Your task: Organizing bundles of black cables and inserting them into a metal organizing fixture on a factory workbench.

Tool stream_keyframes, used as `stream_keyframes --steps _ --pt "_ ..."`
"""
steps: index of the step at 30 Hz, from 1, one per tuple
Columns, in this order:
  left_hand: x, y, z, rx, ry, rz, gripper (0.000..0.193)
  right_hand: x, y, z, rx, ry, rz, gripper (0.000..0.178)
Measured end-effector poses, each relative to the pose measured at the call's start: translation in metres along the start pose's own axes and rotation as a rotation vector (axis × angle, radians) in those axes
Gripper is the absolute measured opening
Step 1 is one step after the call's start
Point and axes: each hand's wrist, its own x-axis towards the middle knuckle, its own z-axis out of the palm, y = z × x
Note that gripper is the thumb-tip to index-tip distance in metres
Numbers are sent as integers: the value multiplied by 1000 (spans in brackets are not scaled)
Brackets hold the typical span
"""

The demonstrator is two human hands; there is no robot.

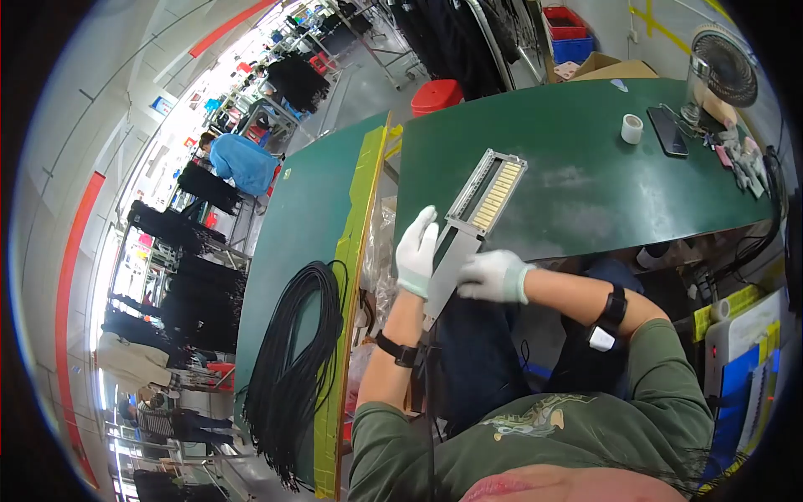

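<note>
The metal frame [473, 186] is at the near left corner of the green table [585, 192], and its long grey plate [452, 263] sticks out past the edge toward the person's lap. It could tip and drop if someone bumps that end, since the table isn't under it. The pale yellow blocks [498, 197] could spill if the frame tilts a lot. A smooth glove might slip on the flat plate too.

The left hand [416, 251] has its fingers nearly straight and close together, just by the plate's left side. I can't tell if they press on it. The right hand [495, 276] is on the other side, a bit blurry, with its fingers bent toward the plate; I can't tell if they hold anything.

Now the count: two gloved hands, one frame, one plate and one row of blocks. There is one tape roll [631, 129], one phone [667, 131] and one fan [724, 67] on the table. On the other table [314, 209] lies one big bunch of black cords [293, 368].
</note>
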Motion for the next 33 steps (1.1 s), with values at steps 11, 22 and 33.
stream_keyframes --steps 11,22,33 --pt "-9 -69 -108 -1092 -155 -511 50 24 80 -20 -267 459 64 43" --pt "-3 -70 -138 -1466 -76 -416 44 14 21 -16 65 341 -168 46" --pt "3 1 -64 -1069 0 -524 41 32 -129 24 279 189 -706 48"
